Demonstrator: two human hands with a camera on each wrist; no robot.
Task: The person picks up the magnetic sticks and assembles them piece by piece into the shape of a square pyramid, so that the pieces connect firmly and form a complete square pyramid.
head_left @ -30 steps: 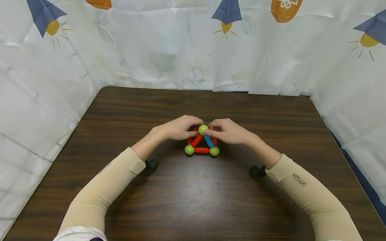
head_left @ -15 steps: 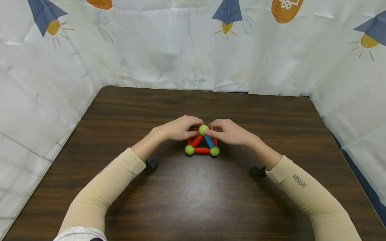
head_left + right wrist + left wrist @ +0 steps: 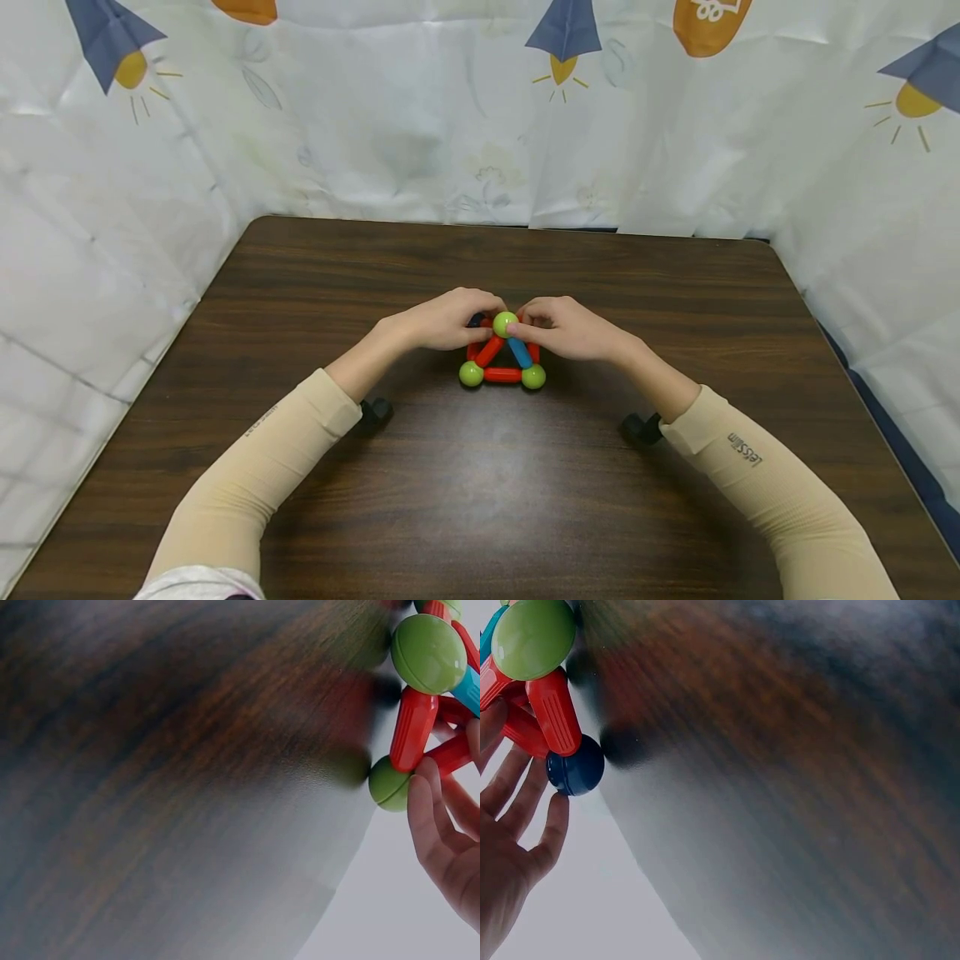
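Observation:
A pyramid-like ball-and-rod building toy point(image 3: 502, 375) stands on the table, made of red rods, a blue rod point(image 3: 519, 352) and mostly green balls. At its peak is a green ball point(image 3: 506, 323). From the left, my left hand point(image 3: 450, 319) grips the upper rods, a fingertip at the dark blue ball point(image 3: 575, 766) of a rear base corner. My right hand point(image 3: 577, 329) holds the other side, thumb against the peak ball, other fingers curled behind. Its fingertips touch near a rear green ball point(image 3: 388, 785) and a red rod point(image 3: 413, 729). The fingers partly hide the back rods.
The brown wood-grain table point(image 3: 495, 500) reaches to a white patterned curtain point(image 3: 375, 125) at the back and sides. Black wrist mounts point(image 3: 641, 427) sit under both forearms, close to the tabletop.

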